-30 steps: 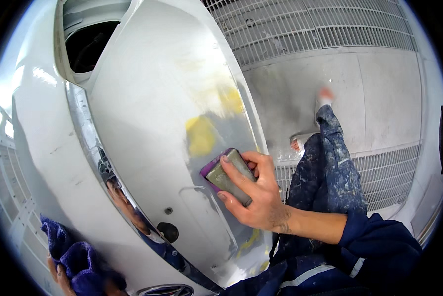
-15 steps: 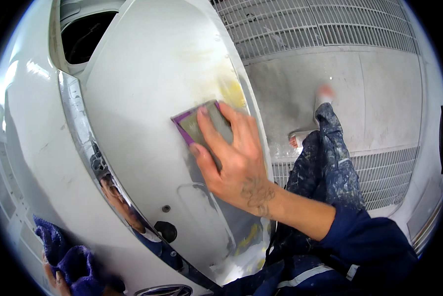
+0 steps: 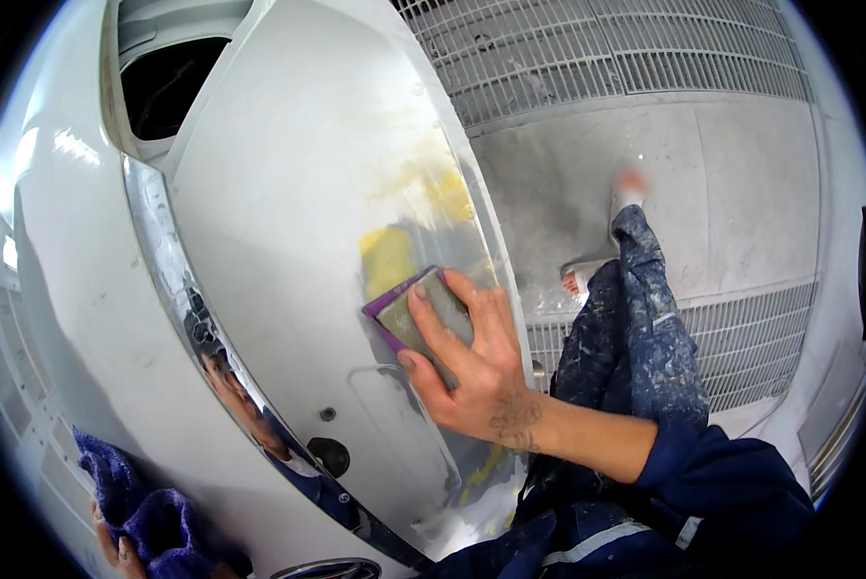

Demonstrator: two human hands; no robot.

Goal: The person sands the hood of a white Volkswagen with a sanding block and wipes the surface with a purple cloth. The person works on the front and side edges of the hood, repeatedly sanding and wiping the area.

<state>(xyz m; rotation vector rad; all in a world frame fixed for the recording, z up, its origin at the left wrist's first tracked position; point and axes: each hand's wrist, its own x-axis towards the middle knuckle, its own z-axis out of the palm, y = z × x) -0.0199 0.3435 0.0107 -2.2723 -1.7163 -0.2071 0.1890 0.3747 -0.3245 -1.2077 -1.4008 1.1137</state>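
Observation:
My right hand (image 3: 481, 372) presses a sanding block (image 3: 402, 323) flat on a white car panel (image 3: 259, 212). The block is grey-green with a purple sheet along its edges, and my fingers are spread over its top, thumb at the near side. Just beyond it lies a bare yellow patch (image 3: 385, 256) ringed with grey. At the lower left my left hand (image 3: 114, 550) grips a crumpled purple cloth (image 3: 166, 526) against the car body; the cloth hides part of that hand.
A shiny chrome strip (image 3: 163, 241) curves along the panel's left side, with a dark round hole (image 3: 329, 456) near its lower part. At the upper left is a dark opening (image 3: 167, 87). To the right, metal floor grating (image 3: 597, 48) borders a grey floor (image 3: 752, 193).
My right hand has slid the sanding block toward me and slightly right, uncovering the yellow patch. My left hand stays on the purple cloth.

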